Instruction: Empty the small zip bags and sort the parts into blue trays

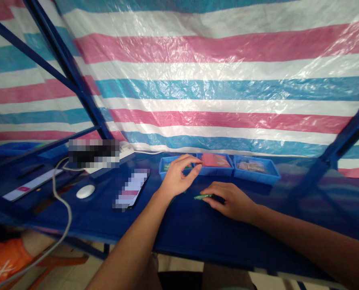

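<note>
My right hand (227, 200) rests low over the blue table (197, 233). Between its thumb and fingers is a small, flat, shiny green piece (203, 197) whose kind I cannot make out. My left hand (182, 173) hovers in front of the blue bins, thumb and fingertips brought together in a pinch; anything between them is too small to see. Behind that hand, a left bin (164, 171) with green pieces is partly hidden. A middle bin (218, 170) holds flat pink pieces (214, 160), close to my left fingertips.
A third blue bin (262, 176) on the right holds small pale items. Left of my arm lie a phone (133, 187), a white mouse (85, 191) and a white cable (67, 211). Blue frame bars (82, 96) and striped sheeting (212, 88) stand behind. Someone's orange garment (7, 257) shows lower left.
</note>
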{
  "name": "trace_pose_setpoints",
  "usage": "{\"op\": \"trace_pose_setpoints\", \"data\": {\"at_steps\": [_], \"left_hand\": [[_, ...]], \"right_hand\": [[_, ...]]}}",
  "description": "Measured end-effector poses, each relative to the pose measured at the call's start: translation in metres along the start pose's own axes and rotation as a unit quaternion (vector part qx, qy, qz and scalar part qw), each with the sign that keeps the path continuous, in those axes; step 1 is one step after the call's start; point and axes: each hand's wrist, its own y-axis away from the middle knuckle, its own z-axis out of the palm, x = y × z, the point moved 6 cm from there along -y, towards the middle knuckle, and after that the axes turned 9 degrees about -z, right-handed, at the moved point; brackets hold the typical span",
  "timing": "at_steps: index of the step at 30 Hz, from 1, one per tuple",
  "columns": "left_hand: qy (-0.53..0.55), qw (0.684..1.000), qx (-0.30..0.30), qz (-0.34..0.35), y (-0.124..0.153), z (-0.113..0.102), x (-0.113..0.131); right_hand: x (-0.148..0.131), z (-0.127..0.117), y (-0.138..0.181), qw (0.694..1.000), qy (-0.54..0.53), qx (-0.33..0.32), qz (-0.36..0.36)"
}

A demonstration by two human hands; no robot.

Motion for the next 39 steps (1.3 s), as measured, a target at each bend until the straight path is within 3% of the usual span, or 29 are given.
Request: {"op": "trace_pose_setpoints", "data": {"at_steps": [2,5,11,17,22,30,33,36,39], "left_hand": [[0.03,0.998,-0.056,-0.002,0.002,0.011,0.003],[0.021,0.995,-0.097,0.0,0.005,0.027,0.004],[0.042,0.995,-0.087,-0.038,0.004,0.039,-0.008],[0.069,0.992,-0.096,-0.051,0.004,0.039,-0.009],[-0.022,0.993,-0.11,0.036,0.008,0.038,0.01],[-0.036,0.992,-0.027,0.12,0.006,0.033,0.014],[-0.029,0.995,-0.017,0.097,0.005,0.033,0.011],[-0.022,0.999,-0.021,0.044,0.006,0.034,0.005],[-0.019,0.999,-0.034,-0.002,0.007,0.038,-0.001]], "right_hand": [[0.018,-0.009,0.004,0.989,-0.075,0.089,0.086],[0.042,-0.015,0.01,0.948,-0.199,0.184,0.169],[0.049,-0.02,0.008,0.918,-0.258,0.232,0.19],[0.049,-0.022,0.01,0.923,-0.234,0.231,0.199],[0.059,-0.022,0.014,0.911,-0.257,0.233,0.224],[0.058,-0.022,0.014,0.898,-0.291,0.249,0.218],[0.052,-0.027,0.012,0.899,-0.287,0.269,0.194],[0.044,-0.028,0.008,0.924,-0.247,0.243,0.164],[0.045,-0.025,0.009,0.929,-0.235,0.223,0.179]]}}
